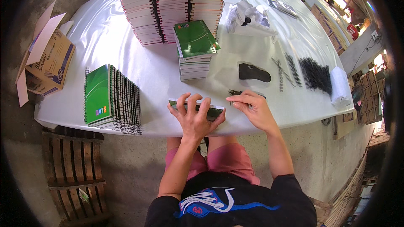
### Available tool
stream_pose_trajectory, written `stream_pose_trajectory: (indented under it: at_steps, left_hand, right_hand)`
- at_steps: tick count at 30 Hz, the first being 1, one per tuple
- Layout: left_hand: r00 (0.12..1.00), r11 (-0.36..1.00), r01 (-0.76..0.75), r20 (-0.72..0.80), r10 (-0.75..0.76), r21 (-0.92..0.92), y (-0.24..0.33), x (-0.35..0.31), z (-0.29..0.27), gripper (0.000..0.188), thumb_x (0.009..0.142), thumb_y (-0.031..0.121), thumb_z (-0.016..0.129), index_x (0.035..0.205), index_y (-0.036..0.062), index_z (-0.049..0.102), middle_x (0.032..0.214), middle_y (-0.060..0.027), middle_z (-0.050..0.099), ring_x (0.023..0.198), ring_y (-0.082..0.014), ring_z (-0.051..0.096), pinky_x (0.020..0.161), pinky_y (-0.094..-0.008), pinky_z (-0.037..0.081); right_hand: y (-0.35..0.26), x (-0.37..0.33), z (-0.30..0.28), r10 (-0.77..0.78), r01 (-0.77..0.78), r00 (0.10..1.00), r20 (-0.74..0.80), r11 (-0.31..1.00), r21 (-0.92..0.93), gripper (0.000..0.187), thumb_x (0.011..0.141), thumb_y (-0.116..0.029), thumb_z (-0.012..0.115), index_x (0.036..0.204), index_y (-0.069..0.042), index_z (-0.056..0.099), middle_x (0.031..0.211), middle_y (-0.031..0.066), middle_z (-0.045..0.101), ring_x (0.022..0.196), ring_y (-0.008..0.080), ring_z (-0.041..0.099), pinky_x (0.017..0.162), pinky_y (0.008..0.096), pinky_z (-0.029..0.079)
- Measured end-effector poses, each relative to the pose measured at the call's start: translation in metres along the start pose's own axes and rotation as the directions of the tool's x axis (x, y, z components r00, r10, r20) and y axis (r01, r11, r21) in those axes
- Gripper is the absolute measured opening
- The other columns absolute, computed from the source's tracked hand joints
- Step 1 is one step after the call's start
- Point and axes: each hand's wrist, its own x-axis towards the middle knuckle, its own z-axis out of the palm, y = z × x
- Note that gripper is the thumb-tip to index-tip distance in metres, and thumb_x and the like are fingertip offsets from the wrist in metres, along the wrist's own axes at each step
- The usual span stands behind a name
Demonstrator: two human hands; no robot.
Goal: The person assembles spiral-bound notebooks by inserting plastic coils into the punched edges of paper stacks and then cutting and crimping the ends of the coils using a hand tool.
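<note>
My left hand (190, 120) is closed over a green-covered notebook (217, 110) at the table's front edge, fingers across its top and thumb on the right end. Just right of it, my right hand (254, 108) pinches thumb and forefinger together by the notebook's end. Whatever is between those fingertips is too small to make out. Dark pliers (235, 93) lie right behind the right hand, partly covered by it. Farther back, a pile of green notebooks (195, 40) stands in front of my left hand. At the left sits a batch of green notebooks with spiral coils (98, 94).
Tall stacks of bound books (172, 10) rise at the back. Loose black spiral coils (313, 75) lie right, beside a white roll (341, 86). A black pouch (254, 72) and crumpled plastic (249, 17) are nearer the middle. An open cardboard box (52, 61) stands beyond the left edge.
</note>
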Motion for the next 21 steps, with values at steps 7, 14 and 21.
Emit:
stream_pose_trajectory:
  at_steps: [7, 14, 21]
  left_hand:
    - [1.0, 1.0, 0.01, -0.013, -0.01, -0.01, -0.001, 0.0, 0.001, 0.044, 0.055, 0.048, 0.078, 0.087, 0.0211, 0.063, 0.096, 0.0007, 0.053, 0.107, -0.0268, 0.044, 0.088, -0.0511, 0.027]
    - [1.0, 0.999, 0.027, -0.004, -0.027, -0.022, -0.002, -0.002, 0.002, 0.045, 0.055, 0.048, 0.078, 0.087, 0.0212, 0.063, 0.094, 0.0004, 0.051, 0.107, -0.0263, 0.045, 0.088, -0.052, 0.027]
    - [1.0, 0.999, 0.024, 0.014, -0.023, -0.03, -0.001, -0.002, 0.0, 0.045, 0.055, 0.049, 0.079, 0.086, 0.0207, 0.063, 0.091, 0.0007, 0.051, 0.105, -0.0256, 0.044, 0.088, -0.0533, 0.027]
  right_hand:
    - [-0.003, 0.007, 0.015, -0.189, 0.187, 0.979, -0.074, 0.982, -0.024, 0.025, 0.074, -0.002, 0.071, 0.098, -0.011, 0.072, 0.086, 0.0061, 0.061, 0.081, 0.0184, 0.057, 0.073, 0.029, 0.046]
    - [0.003, 0.01, 0.013, -0.132, 0.137, 0.99, -0.049, 0.981, 0.138, 0.026, 0.071, 0.003, 0.072, 0.094, -0.009, 0.073, 0.091, 0.0051, 0.063, 0.086, 0.0168, 0.059, 0.077, 0.0271, 0.047]
    - [0.013, 0.009, 0.002, -0.111, 0.068, 0.983, 0.144, 0.959, 0.274, 0.025, 0.076, 0.001, 0.07, 0.099, -0.007, 0.071, 0.091, 0.0067, 0.064, 0.081, 0.0135, 0.06, 0.075, 0.0251, 0.046]
